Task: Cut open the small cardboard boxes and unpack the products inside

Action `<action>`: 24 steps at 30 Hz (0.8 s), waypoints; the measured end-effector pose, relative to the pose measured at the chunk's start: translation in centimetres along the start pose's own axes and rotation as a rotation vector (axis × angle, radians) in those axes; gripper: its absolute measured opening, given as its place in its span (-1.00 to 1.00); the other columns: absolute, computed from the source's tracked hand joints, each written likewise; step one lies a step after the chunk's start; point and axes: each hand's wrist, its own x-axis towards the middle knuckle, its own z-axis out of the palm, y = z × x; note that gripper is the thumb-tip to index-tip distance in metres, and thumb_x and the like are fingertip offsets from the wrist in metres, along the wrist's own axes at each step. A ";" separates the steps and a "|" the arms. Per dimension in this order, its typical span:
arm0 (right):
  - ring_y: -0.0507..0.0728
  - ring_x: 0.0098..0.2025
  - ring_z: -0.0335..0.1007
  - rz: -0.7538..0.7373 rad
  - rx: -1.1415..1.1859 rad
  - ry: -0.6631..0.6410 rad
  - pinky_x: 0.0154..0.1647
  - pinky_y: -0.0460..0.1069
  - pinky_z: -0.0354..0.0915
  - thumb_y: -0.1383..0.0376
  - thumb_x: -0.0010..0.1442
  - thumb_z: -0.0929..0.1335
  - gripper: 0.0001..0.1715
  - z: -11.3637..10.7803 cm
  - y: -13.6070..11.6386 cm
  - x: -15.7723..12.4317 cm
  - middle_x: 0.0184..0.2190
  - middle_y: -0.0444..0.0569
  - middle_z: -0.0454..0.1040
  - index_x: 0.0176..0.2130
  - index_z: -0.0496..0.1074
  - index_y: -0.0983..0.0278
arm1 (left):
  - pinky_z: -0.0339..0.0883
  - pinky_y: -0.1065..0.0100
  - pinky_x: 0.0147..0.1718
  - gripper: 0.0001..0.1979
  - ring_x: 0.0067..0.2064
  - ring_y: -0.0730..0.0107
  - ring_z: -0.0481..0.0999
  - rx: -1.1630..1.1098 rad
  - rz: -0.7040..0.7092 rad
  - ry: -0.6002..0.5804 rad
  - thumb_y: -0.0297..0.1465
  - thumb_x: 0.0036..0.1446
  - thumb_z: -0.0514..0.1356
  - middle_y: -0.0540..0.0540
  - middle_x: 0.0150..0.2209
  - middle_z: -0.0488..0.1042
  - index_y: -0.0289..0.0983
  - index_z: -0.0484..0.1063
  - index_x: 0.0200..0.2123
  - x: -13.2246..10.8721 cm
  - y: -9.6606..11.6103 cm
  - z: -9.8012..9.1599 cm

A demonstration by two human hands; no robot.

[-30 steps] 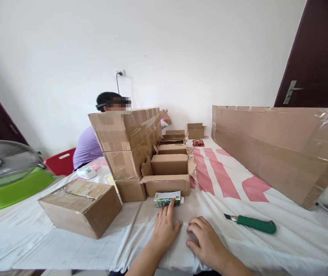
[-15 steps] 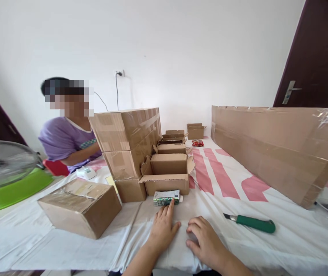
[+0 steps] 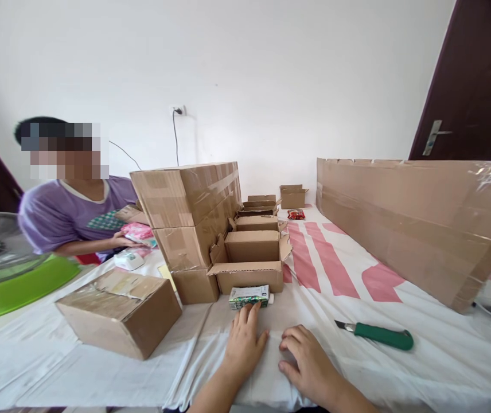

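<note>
a small boxy carton (image 3: 249,297), smooth-sided with a pale top face, a green patterned side and a white cap, lies on its side on the counter (image 3: 205,350), which wears a thin, wrinkled white cloth. just past it at twelve o'clock stands an open box (image 3: 249,278) of dull brown corrugated cardboard with a rough-edged flap. the cutter (image 3: 374,335), with a smooth green handle and dark blade, lies at two to three o'clock from the right hand (image 3: 308,358). the carton is at twelve o'clock from the left hand (image 3: 244,341) and between ten and eleven from the right. of the hands, the left is open, palm down, holding nothing, fingertips at the carton's near edge, contact uncertain; the right is half open, fingers loosely curled, with nothing visible in its grasp
</note>
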 end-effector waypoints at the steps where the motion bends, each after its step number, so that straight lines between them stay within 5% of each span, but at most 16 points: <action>1: 0.20 0.02 0.30 0.000 0.000 -0.001 0.11 0.05 0.19 0.39 0.09 0.43 -0.74 0.0 0.0 0.0 -0.08 0.02 0.47 -0.15 0.50 0.29 | 0.12 0.05 0.21 -0.40 0.28 0.01 0.23 0.002 -0.007 0.015 -0.39 0.18 0.03 -0.32 0.25 0.27 -0.39 0.17 0.30 0.0 -0.1 0.1; 10: 0.21 0.02 0.30 -0.002 0.008 -0.002 0.10 0.06 0.19 0.39 0.09 0.42 -0.75 -0.1 0.0 0.1 -0.08 0.01 0.47 -0.16 0.49 0.26 | -0.11 0.01 0.35 -0.28 0.45 0.04 -0.12 0.056 -0.026 -0.178 -0.25 0.23 0.01 -0.26 0.43 -0.06 -0.42 -0.05 0.39 0.8 0.1 -0.6; 16: 0.20 0.02 0.30 -0.008 0.008 -0.001 0.10 0.05 0.18 0.38 0.09 0.42 -0.75 -0.1 -0.1 -0.1 -0.08 0.01 0.47 -0.16 0.49 0.27 | -0.04 0.01 0.33 -0.42 0.40 0.02 0.05 0.061 0.022 -0.169 -0.26 0.19 0.09 -0.27 0.38 0.11 -0.34 0.29 0.25 0.5 0.0 -0.7; 20: 0.19 0.02 0.30 -0.006 0.011 0.003 0.10 0.04 0.18 0.39 0.09 0.42 -0.75 -0.1 0.1 -0.1 -0.08 0.01 0.47 -0.16 0.49 0.28 | 0.18 0.02 0.22 -0.54 0.29 0.03 0.29 0.055 0.092 0.060 -0.36 0.18 0.10 -0.26 0.28 0.30 -0.29 0.38 0.15 0.1 -0.9 -1.2; 24: 0.19 0.03 0.29 -0.004 0.024 0.012 0.11 0.05 0.17 0.40 0.08 0.42 -0.74 0.0 0.2 0.0 -0.08 0.02 0.47 -0.16 0.49 0.29 | 0.06 -0.13 0.23 -0.65 0.31 -0.04 0.23 0.171 0.117 0.548 -0.33 0.24 0.06 -0.27 0.19 0.40 -0.23 0.42 0.06 -1.1 -2.0 -4.6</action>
